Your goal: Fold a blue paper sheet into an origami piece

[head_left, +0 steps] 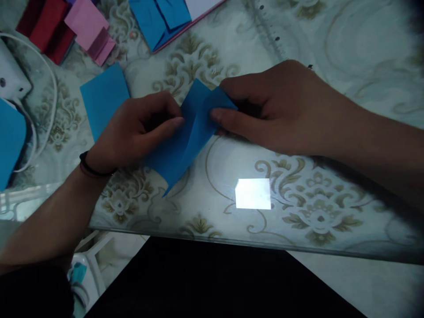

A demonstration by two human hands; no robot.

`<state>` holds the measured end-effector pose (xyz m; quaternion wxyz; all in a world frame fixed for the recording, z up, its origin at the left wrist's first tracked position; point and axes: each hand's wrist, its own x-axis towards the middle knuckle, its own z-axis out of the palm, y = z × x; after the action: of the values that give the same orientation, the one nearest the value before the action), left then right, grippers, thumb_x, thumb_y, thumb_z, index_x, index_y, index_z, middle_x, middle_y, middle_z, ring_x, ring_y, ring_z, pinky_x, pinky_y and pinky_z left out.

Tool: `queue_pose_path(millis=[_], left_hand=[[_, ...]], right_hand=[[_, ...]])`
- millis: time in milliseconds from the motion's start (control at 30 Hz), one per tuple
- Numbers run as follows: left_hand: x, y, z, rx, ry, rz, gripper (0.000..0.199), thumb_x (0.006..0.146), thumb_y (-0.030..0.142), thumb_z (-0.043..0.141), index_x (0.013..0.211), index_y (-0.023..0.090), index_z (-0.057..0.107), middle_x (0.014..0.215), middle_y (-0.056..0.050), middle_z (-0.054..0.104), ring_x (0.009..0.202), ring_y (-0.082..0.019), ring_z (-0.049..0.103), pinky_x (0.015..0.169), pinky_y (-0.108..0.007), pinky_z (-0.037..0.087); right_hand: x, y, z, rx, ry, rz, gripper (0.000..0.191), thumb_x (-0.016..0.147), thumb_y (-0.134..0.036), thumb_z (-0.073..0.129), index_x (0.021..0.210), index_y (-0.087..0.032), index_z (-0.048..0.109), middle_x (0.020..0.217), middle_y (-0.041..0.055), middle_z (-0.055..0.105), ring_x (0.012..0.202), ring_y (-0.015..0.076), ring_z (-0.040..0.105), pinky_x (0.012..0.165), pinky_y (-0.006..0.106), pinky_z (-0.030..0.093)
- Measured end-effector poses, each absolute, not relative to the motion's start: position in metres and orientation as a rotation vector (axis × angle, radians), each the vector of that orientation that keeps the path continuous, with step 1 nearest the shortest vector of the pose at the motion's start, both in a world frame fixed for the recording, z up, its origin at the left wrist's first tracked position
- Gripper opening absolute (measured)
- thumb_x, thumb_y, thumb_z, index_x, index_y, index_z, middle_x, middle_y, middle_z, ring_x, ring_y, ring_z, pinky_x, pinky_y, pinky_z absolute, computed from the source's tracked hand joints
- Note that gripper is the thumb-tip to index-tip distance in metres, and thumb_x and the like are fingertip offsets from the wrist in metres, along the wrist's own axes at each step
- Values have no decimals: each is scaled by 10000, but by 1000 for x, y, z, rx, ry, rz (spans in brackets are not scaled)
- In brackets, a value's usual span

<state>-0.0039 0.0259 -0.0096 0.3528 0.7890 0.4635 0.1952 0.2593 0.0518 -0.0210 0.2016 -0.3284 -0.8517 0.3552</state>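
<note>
Between my two hands is a sheet of blue paper (192, 132), creased lengthwise and held slightly off flat above the patterned tabletop. My left hand (139, 126) pinches its left side between thumb and bent fingers, and a dark band circles that wrist. On the paper's upper right end, my right hand (265, 106) presses with the thumb on top and the fingers behind. A pointed corner of the sheet hangs toward the table's front edge. Just behind my left hand lies another blue paper piece (105, 95), partly hidden by the hand.
Folded red paper (46, 28) and folded pink paper (89, 28) lie at the back left. A blue folded piece (160, 20) rests on a pink-edged pad at the back. At far left are a white device (13, 70), its cable (54, 88) and more blue paper (9, 137).
</note>
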Motion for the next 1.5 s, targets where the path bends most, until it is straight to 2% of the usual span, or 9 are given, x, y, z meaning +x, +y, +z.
queue_pose_path(millis=[233, 433, 567, 833, 1133, 1367, 1500], left_hand=[[-2, 25, -7, 2057, 1179, 541, 142, 1005, 287, 688, 906, 187, 676, 788, 5, 602, 714, -133, 500, 647, -296, 376], [-4, 26, -10, 2061, 1186, 567, 176, 996, 340, 709, 919, 183, 686, 787, 5, 604, 710, -131, 499, 638, -296, 372], [-4, 26, -10, 2059, 1185, 570, 172, 1001, 329, 707, 916, 182, 683, 807, 5, 626, 719, -127, 515, 647, -298, 381], [-6, 27, -8, 2043, 1170, 537, 140, 1006, 304, 699, 921, 194, 686, 775, 13, 618, 685, -130, 509, 600, -300, 384], [-5, 25, -11, 2073, 1174, 555, 200, 1005, 319, 671, 944, 132, 702, 786, 14, 625, 698, -112, 526, 648, -240, 400], [-5, 25, -8, 2064, 1167, 532, 170, 1008, 285, 673, 952, 128, 705, 762, 19, 618, 684, -106, 513, 629, -232, 387], [-5, 26, -6, 2036, 1187, 493, 183, 1012, 290, 664, 945, 123, 696, 773, 16, 624, 690, -104, 508, 628, -227, 386]], right_hand=[[259, 53, -19, -947, -2406, 962, 263, 1029, -308, 560, 788, -203, 561, 701, -15, 537, 659, 127, 459, 668, 336, 315], [257, 53, -16, -981, -2393, 983, 320, 1011, -218, 595, 730, -200, 445, 692, -51, 484, 688, 96, 441, 696, 327, 296], [257, 52, -16, -953, -2376, 987, 345, 1024, -249, 582, 721, -203, 424, 698, -43, 481, 691, 102, 435, 694, 324, 297], [258, 54, -21, -900, -2368, 979, 307, 1009, -239, 579, 730, -198, 457, 702, -37, 501, 693, 99, 465, 666, 299, 300], [262, 53, -26, -859, -2384, 922, 273, 1045, -273, 554, 791, -173, 569, 720, -49, 519, 693, 79, 464, 665, 248, 307], [262, 55, -28, -845, -2387, 903, 327, 1041, -269, 579, 743, -184, 477, 715, -52, 530, 679, 69, 478, 666, 258, 334], [262, 55, -27, -845, -2384, 910, 298, 1038, -263, 579, 758, -184, 516, 701, -48, 515, 673, 80, 475, 651, 267, 326]])
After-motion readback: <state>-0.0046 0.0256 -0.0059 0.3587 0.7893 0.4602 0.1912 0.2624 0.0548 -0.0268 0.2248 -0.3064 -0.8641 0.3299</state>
